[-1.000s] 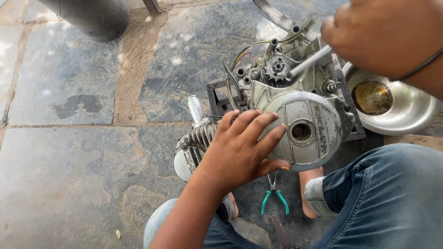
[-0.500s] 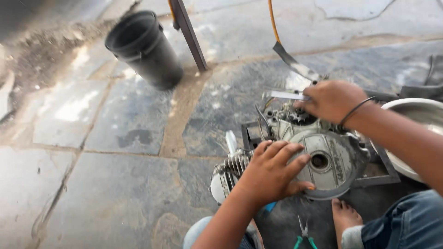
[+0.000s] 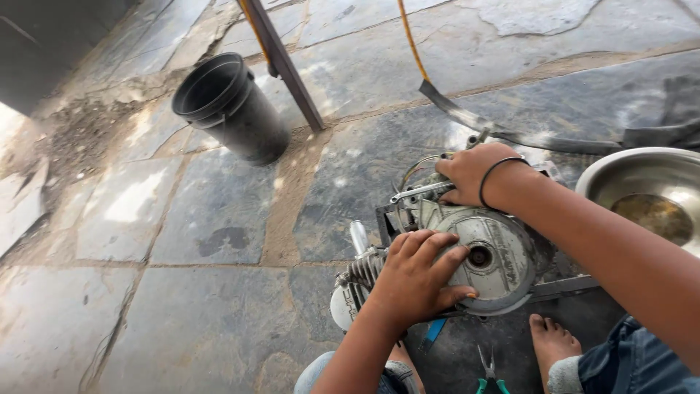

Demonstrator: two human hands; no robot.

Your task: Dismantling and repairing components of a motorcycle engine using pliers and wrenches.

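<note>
Engine [image 3: 467,252] on stone floor [image 3: 219,211], steadied by both hands.
Left hand [image 3: 419,281] lies spread and flat, grasping nothing, on the near side of the round side cover [image 3: 499,255]; right hand [image 3: 474,171] is clenched around a metal wrench handle [image 3: 419,192] at the far upper side, handle running leftward. Finned cylinder [image 3: 362,268] points left.

Single head-worn view, looking steeply down and forward over own arms. Close on engine [image 3: 474,248] at lower centre-right; stone floor [image 3: 182,219] fills rest; black bucket [image 3: 226,106] farther off, upper left.
</note>
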